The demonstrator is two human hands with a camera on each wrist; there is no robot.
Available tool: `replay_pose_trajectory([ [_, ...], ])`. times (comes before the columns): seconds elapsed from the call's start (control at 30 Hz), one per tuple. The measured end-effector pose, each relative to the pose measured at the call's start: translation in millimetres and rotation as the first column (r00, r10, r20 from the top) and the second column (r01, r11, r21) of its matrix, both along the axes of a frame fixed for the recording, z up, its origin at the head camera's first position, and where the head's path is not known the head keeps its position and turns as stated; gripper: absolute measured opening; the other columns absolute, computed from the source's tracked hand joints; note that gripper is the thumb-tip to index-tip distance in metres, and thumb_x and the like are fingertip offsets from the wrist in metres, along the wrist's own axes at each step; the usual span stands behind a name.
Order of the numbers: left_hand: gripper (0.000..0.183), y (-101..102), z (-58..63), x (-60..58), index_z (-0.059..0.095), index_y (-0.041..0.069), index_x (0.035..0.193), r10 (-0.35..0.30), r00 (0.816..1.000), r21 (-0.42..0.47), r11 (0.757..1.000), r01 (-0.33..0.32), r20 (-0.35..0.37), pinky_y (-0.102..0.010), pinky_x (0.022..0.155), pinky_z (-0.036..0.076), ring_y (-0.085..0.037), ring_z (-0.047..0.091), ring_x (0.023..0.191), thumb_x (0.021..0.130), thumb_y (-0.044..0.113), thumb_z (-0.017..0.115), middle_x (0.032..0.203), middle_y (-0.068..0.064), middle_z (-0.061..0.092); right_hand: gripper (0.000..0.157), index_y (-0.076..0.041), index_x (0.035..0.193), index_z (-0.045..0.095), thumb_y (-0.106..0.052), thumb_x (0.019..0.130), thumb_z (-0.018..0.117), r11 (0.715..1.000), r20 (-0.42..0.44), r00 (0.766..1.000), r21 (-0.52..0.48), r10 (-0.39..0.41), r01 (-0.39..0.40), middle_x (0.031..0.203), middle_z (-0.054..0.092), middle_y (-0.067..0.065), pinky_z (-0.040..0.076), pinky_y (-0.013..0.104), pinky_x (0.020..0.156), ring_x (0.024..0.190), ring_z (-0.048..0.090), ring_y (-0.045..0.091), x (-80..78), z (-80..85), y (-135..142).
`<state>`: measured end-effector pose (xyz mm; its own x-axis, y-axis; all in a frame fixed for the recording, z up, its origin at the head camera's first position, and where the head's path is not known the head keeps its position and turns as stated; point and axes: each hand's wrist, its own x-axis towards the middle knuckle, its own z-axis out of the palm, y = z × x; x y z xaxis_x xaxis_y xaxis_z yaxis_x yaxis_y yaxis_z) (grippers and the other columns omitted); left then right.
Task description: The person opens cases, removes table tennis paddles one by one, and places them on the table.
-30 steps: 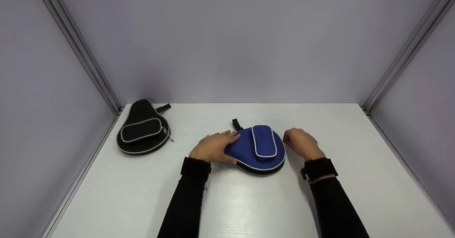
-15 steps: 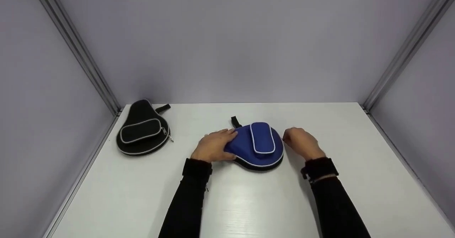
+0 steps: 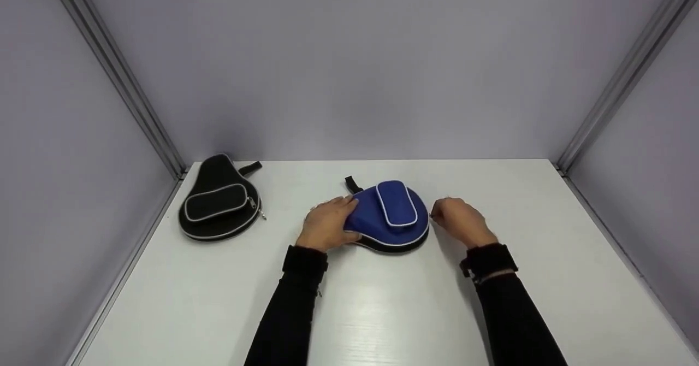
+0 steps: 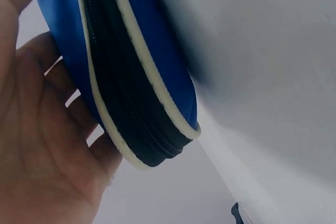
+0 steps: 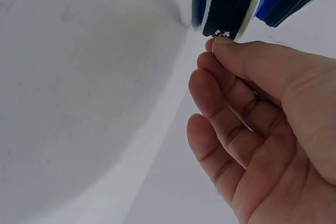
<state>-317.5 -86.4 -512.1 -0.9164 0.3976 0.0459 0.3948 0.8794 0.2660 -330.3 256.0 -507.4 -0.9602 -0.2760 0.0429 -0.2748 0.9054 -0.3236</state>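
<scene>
A blue paddle case (image 3: 366, 216) with white piping and a raised pocket (image 3: 397, 203) lies on the white table, its narrow end toward the left. My left hand (image 3: 326, 224) holds that narrow end, fingers over the top and thumb along the near side. In the left wrist view, the case's dark zipper band (image 4: 123, 77) runs along its side, beside the palm. At the round end, my right hand (image 3: 461, 221) pinches a small metal zipper pull (image 5: 222, 33) between thumb and index finger. The other fingers of that hand are loosely bent.
A black paddle case (image 3: 218, 202) with grey piping lies at the table's far left, its strap pointing right. A short black strap (image 3: 352, 184) sticks out behind the blue case. Grey walls (image 3: 360, 71) border the table (image 3: 355, 311) at the back and sides.
The blue case has shifted slightly left and away, turning a little counterclockwise. My left hand has moved slightly with it, while my right hand has stayed almost in place at the round end.
</scene>
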Motion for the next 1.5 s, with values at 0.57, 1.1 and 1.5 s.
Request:
replay_pose_trajectory([
  [0.57,0.089,3.6,-5.9,-0.2,0.057,0.005,0.173,0.122,0.99,0.005,0.993,-0.122,-0.077,-0.063,0.134,0.052,-0.039,0.057,0.168,0.101,0.043,0.093,0.178,-0.018,0.06,0.009,-0.002,0.109,0.087,-0.007,0.11,0.079,0.999,0.03,0.999,-0.03,0.027,-0.026,0.106,0.086,0.013,0.07,0.052,0.087,0.091,0.076,0.025,2.2,-0.1,-15.8],
  [1.1,0.086,6.3,-13.9,-3.7,0.057,0.005,0.173,0.181,0.977,-0.023,0.983,-0.184,-0.114,-0.061,0.131,0.055,-0.038,0.058,0.166,0.104,0.047,0.088,0.177,-0.017,0.061,0.009,-0.001,0.108,0.087,-0.001,0.107,0.078,0.995,0.062,0.993,-0.042,0.098,-0.095,0.1,0.085,0.01,0.067,0.041,0.08,0.083,0.07,0.016,7.9,2.4,-30.5],
  [1.5,0.086,8.9,-5.1,5.3,0.055,0.005,0.174,0.199,0.974,-0.025,0.979,-0.203,-0.104,-0.058,0.135,0.052,-0.037,0.056,0.168,0.105,0.046,0.086,0.179,-0.017,0.059,0.013,-0.004,0.095,0.084,0.001,0.104,0.076,0.986,0.06,0.984,-0.037,0.167,-0.165,0.083,0.076,0.003,0.05,0.028,0.065,0.07,0.057,0.012,17.2,4.3,-52.5],
])
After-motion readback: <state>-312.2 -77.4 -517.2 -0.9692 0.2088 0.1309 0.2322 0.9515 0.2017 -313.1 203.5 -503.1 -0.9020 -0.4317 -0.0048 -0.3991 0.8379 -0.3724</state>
